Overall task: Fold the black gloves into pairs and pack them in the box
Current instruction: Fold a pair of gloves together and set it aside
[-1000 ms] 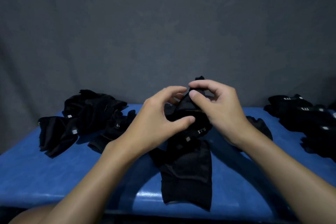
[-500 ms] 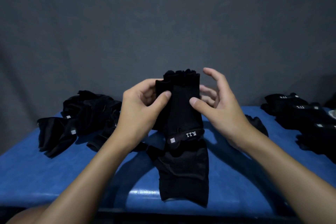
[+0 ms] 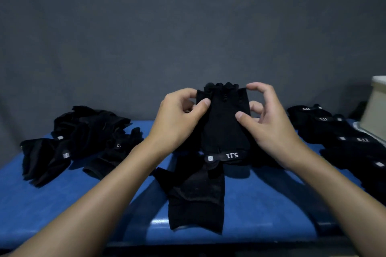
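Black knit, pinched on both side edges. left grip [image 3: 179, 119] is closed on the held glove [image 3: 225, 125], thumb in front and fingers behind, near the finger end. right grip [image 3: 269, 123] clamps the opposite edge: thumb on the front face, fingers behind, index curled at the top corner. Neither hand is free.

The two-edge hold keeps the fabric flat and square. The glove stands upright just above the desk [image 3: 62, 204], finger openings up, cuff strap [image 3: 226, 156] marked 5.11 at the bottom. My read: it's being lined up before going down on its partner.

The mate glove [image 3: 198, 198] lies flat on the blue desk directly below, top end meeting the held cuff. Can't tell if they overlap or only touch. That placement suits a fold-over at the cuff line.

Further out:
- The loose heap [image 3: 87, 131] sits on the left, well apart. It looks like unsorted stock.
- The folded pairs [image 3: 338, 135] sit on the right, labels up, next to the box [image 3: 376, 110].
- The box is cut off at the right edge and its inside is hidden, so I can't tell its contents.

The layout reads as a line: raw on the left, work in the centre, finished by the box. This pair is not yet folded or packed.
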